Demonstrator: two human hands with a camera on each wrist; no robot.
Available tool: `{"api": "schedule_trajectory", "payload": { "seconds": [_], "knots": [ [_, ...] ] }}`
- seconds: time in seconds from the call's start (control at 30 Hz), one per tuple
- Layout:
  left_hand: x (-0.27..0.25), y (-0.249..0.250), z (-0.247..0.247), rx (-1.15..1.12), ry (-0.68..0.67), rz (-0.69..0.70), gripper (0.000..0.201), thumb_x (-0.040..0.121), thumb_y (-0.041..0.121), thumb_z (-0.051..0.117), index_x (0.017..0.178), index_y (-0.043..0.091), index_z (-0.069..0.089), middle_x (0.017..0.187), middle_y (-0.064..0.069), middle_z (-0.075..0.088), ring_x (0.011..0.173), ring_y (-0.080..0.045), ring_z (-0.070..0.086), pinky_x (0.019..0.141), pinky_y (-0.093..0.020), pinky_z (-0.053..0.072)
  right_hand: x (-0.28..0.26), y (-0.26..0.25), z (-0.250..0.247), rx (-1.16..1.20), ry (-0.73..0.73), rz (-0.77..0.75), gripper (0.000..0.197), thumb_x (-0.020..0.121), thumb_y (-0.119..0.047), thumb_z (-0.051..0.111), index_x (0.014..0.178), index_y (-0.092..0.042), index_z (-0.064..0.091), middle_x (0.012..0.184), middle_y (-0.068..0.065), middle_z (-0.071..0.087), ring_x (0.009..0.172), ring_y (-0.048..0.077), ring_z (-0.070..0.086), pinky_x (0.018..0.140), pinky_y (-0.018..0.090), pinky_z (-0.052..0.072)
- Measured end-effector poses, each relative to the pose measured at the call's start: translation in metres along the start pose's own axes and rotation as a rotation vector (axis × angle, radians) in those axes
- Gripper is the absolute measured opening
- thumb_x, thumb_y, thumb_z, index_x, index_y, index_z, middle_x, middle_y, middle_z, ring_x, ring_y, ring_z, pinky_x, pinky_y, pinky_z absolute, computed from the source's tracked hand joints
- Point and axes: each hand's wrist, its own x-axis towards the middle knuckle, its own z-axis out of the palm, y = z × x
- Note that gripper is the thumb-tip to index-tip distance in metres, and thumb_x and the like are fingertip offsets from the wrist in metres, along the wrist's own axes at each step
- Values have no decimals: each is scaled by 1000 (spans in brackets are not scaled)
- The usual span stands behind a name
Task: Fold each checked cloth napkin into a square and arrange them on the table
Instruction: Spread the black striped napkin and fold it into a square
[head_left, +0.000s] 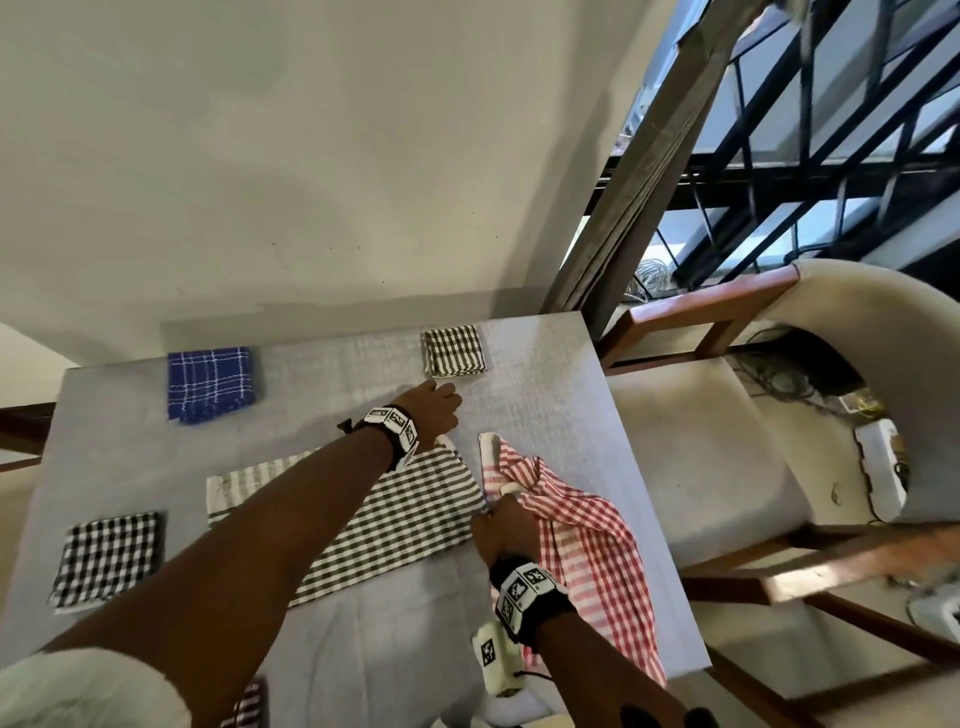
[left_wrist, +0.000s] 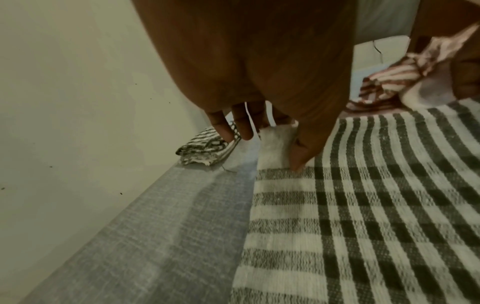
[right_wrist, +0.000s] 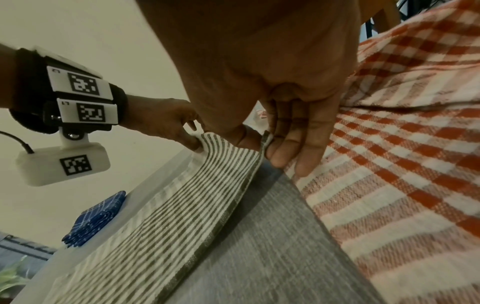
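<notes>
Bare table (head_left: 332, 384) lies between blue napkin (head_left: 210, 383) and striped square (head_left: 455, 350).

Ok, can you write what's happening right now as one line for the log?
step: folding grey checked napkin | left hand: pinches far corner | right hand: pinches near corner | red checked napkin: unfolded | folded squares: three

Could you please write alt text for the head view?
Both hands grip corners of a long grey-checked napkin on a grey table: left hand far corner, right hand near. A red-checked napkin lies unfolded beside it; three folded squares sit around.
</notes>
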Motion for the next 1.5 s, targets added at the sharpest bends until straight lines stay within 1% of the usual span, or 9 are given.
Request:
{"api": "schedule_trajectory", "payload": {
  "seconds": [0.13,0.23,0.33,0.47,0.63,0.87,1.07,1.27,1.5],
  "knots": [
    [-2,-10,-19,-214,-75,-43,39,87,29,61,124,17,57,128,-5,53,123,-26,45,99,-38,37,0,4,-13,16,14,2,26,86,-35,52,98,-13,62,90,4,69,82,22,64,71,28,46],
    [-7,-20,-28,-444,-125,-121,26,82,21,68,107,17,64,110,-6,64,106,-26,58,85,-35,47,-4,11,-22,75,57,-8,24,91,-36,49,90,-20,66,83,0,69,80,22,65,72,30,51],
    [-20,-29,-31,-536,-92,-137,23,79,22,73,101,17,67,104,-6,65,102,-25,59,81,-33,45,-16,14,-25,111,152,-71,20,95,-36,50,94,-22,64,83,-3,66,80,20,65,67,28,45],
    [-48,-44,-29,-555,-7,-125,25,84,21,70,109,16,73,108,-7,71,103,-26,63,87,-32,48,-38,-1,-18,190,275,-255,13,92,-34,60,96,-23,65,86,-12,63,77,10,59,70,27,46],
    [-105,-60,-4,-557,115,-135,18,80,14,74,97,14,77,107,-15,60,102,-33,56,85,-34,45,-75,-34,15,188,273,-437,14,87,-31,62,100,-26,64,91,-16,63,76,3,56,68,19,40],
    [-189,-57,35,-576,89,-214,23,88,11,62,107,13,73,107,-11,64,100,-28,59,83,-30,44,-131,-76,70,111,178,-632,12,81,-30,61,91,-27,67,88,-9,67,77,10,61,66,17,44],
    [-239,-56,73,-527,101,-307,24,89,17,58,111,18,69,109,-3,63,101,-24,61,82,-31,46,-150,-99,118,-1,128,-688,17,78,-33,64,94,-28,68,87,-9,66,77,11,62,63,17,41],
    [-267,-51,108,-461,173,-310,18,83,14,60,98,16,69,94,-4,67,84,-25,63,71,-29,42,-162,-107,148,-58,88,-705,17,81,-37,57,93,-31,67,86,-12,65,73,5,58,59,15,42],
    [-282,-42,148,-305,141,-267,17,69,12,73,84,17,68,78,-2,65,67,-23,64,62,-32,49,-165,-109,170,-151,55,-643,19,85,-36,55,97,-28,68,92,-6,66,81,14,62,63,22,43]
  ]
}}
